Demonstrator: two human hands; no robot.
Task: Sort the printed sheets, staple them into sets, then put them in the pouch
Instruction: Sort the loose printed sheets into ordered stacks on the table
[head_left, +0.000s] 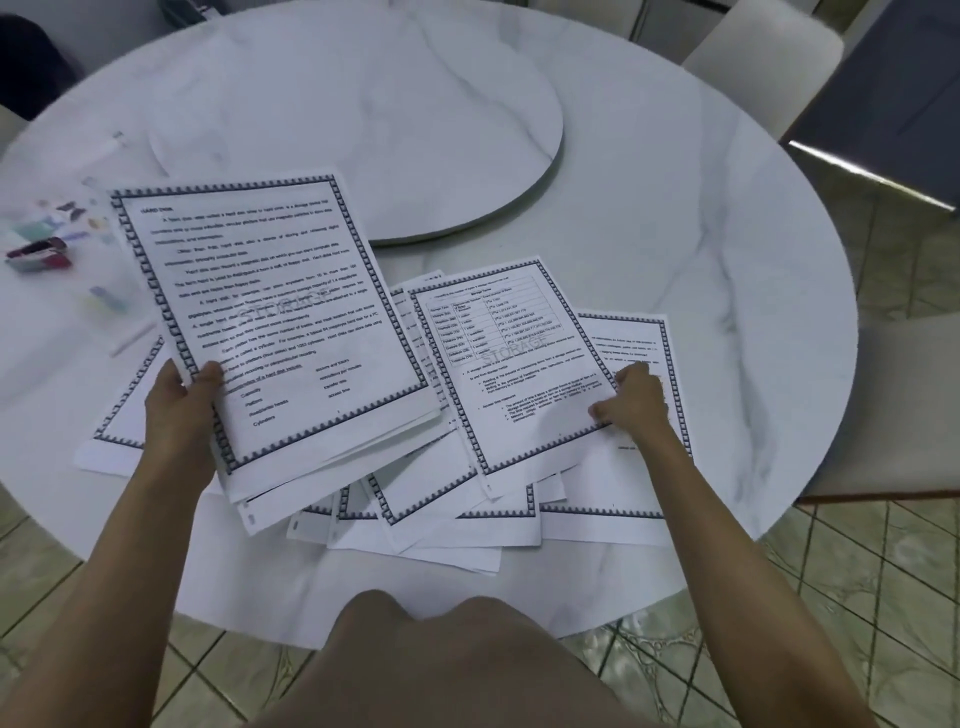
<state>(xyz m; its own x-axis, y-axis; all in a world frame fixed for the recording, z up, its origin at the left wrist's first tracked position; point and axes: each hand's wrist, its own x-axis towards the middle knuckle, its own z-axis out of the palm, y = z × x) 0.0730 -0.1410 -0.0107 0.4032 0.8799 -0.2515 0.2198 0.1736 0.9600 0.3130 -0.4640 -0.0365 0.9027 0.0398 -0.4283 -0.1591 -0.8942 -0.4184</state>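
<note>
Overhanging table edge (260, 618): loose sheets (441, 540), stapler (39, 253) apart

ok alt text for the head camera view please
A person's left hand holds a stack of printed sheets above a round white table, while the right hand presses on loose sheets spread below. A stapler lies far left.

Loose sheets (441, 514) fan across the near counter (701, 218) between my hands, overlapping, so there is no bare surface there. My left hand (179, 400) lifts a stack (270, 312) that blocks the way to the stapler (39, 253) and small clutter on the far left. My right hand (636, 400) presses on a sheet. The counter's right side lies bare, and so does the raised turntable (395, 114) beyond the papers.
</note>
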